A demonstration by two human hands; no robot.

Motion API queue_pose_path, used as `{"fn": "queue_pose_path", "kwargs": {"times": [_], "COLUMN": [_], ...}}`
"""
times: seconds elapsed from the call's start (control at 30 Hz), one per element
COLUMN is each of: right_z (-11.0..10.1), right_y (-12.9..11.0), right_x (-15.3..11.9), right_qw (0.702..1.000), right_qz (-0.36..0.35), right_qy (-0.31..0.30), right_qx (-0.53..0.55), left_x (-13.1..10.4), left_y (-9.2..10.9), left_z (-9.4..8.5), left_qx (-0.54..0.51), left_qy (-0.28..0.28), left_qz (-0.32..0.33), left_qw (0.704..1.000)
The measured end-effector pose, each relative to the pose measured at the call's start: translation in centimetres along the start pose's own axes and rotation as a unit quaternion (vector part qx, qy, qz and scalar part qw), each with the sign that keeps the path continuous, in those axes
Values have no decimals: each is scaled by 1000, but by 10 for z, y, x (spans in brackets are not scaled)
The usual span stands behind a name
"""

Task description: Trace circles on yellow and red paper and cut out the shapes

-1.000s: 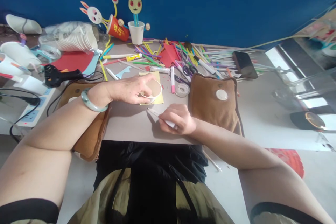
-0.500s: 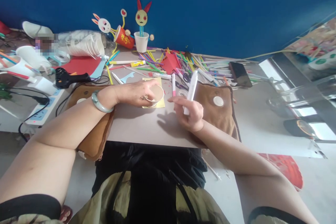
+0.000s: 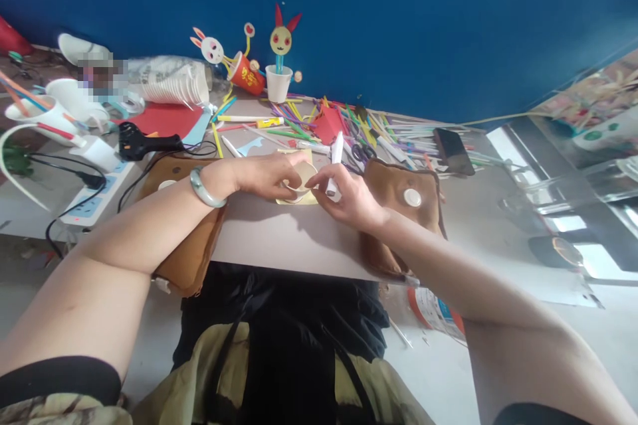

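Observation:
A paper cup (image 3: 308, 176), seen from above into its mouth, stands on a small yellow sheet of paper (image 3: 298, 200). My left hand (image 3: 274, 176) is closed on the cup's left side, with fingers over the rim. A white marker pen (image 3: 335, 156) is held upright in my right hand (image 3: 351, 196). The fingertips of that hand are at the cup's right rim; whether they press on it I cannot tell. Most of the yellow sheet is hidden under the cup and the left hand.
Colourful straws (image 3: 294, 116), scissors (image 3: 361, 153) and red paper (image 3: 329, 125) lie along the wall. Two cup figures with rabbit heads (image 3: 280, 40) stand behind. A hot glue gun (image 3: 144, 141) and a power strip (image 3: 92, 199) are at left, a phone (image 3: 453, 151) at right. Brown cushions (image 3: 399, 239) flank the work spot.
My right hand has moved left with the marker, up to the cup's rim. The left hand keeps its hold on the cup. The view has shifted slightly.

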State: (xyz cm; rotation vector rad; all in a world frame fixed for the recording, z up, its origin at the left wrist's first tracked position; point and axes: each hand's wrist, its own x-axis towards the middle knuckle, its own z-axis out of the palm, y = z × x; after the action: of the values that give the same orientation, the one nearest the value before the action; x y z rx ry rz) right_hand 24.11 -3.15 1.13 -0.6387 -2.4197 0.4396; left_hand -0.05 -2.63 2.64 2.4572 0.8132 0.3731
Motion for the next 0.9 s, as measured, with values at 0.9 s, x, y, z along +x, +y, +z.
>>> {"fn": "queue_pose_path", "kwargs": {"times": [0.9], "right_z": [4], "right_y": [12], "right_x": [2], "right_qw": [997], "right_qz": [-57], "right_qy": [-19], "right_qx": [39], "left_x": [-1], "left_y": [-13], "left_z": [-22], "left_qx": [-113], "left_qy": [48], "left_qz": [-15], "left_qw": [992]}}
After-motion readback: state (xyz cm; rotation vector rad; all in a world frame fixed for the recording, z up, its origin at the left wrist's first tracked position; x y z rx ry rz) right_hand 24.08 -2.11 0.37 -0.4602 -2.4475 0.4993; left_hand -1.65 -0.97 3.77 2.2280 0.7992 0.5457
